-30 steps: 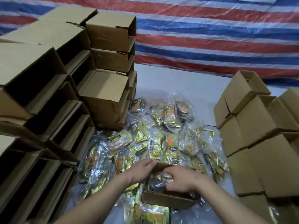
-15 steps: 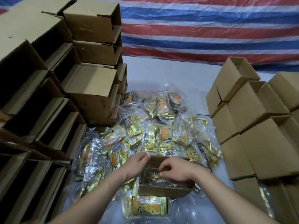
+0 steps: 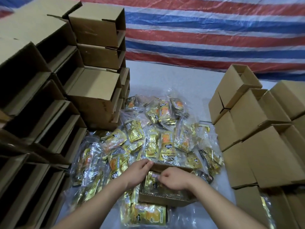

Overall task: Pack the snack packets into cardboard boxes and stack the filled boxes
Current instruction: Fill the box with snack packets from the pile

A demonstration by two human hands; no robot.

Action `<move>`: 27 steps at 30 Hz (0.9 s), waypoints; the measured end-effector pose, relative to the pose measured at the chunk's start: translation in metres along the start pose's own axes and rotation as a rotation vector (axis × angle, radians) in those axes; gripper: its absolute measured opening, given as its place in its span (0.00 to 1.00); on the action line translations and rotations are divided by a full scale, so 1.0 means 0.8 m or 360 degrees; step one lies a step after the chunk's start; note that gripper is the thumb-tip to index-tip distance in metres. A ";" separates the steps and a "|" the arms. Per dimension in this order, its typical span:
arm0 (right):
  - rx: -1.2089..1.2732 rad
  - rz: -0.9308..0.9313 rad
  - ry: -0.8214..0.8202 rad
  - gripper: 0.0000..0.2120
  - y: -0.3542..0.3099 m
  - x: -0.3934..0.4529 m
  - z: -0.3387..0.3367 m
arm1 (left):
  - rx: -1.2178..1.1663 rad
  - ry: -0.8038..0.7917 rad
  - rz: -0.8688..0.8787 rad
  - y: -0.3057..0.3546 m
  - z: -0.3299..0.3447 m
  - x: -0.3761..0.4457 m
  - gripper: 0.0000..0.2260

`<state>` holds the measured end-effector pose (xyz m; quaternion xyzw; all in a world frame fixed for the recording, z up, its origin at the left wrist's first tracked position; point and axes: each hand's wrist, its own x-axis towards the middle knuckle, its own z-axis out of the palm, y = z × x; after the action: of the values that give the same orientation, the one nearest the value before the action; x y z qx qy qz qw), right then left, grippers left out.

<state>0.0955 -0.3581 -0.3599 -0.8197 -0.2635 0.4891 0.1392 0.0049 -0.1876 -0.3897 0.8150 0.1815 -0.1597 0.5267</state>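
Two hands work at the open box (image 3: 166,198), left hand (image 3: 140,172) steadying its far edge, right hand (image 3: 173,179) pinching a packet (image 3: 152,180) inside; judging so, filling continues, then closing.

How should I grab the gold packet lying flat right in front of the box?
Pinch the packet by its near long edge, coming from your own side. It lies flat with its face up, so only the thin edges offer a grip, and the box blocks the far edge. The clear wrap looks slippery, so pinch firmly.
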 end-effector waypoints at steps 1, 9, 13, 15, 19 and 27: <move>0.0057 -0.0035 0.0016 0.16 -0.005 -0.001 -0.002 | -0.0001 -0.0003 0.0005 0.000 0.000 0.000 0.13; -0.0149 -0.0116 0.0060 0.21 -0.010 -0.005 0.027 | 0.0013 -0.0012 -0.0038 -0.003 -0.002 -0.001 0.13; 0.0142 -0.0272 0.0303 0.11 -0.002 -0.041 0.000 | 0.0009 -0.0013 -0.0085 0.000 -0.002 -0.001 0.19; 0.0037 -0.0333 0.0577 0.11 0.003 -0.052 -0.021 | -0.0035 -0.0028 -0.0112 0.002 -0.001 -0.001 0.20; -0.0442 -0.0294 0.0766 0.27 0.017 -0.046 -0.049 | -0.0046 -0.0019 -0.0130 0.006 0.000 -0.002 0.20; -0.0760 -0.0114 0.0721 0.07 0.031 -0.028 -0.014 | 0.0032 -0.0033 -0.0132 0.020 0.001 -0.007 0.20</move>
<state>0.1042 -0.3909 -0.3498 -0.9075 -0.3616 0.2135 0.0153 0.0072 -0.1954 -0.3745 0.8102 0.2081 -0.1917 0.5132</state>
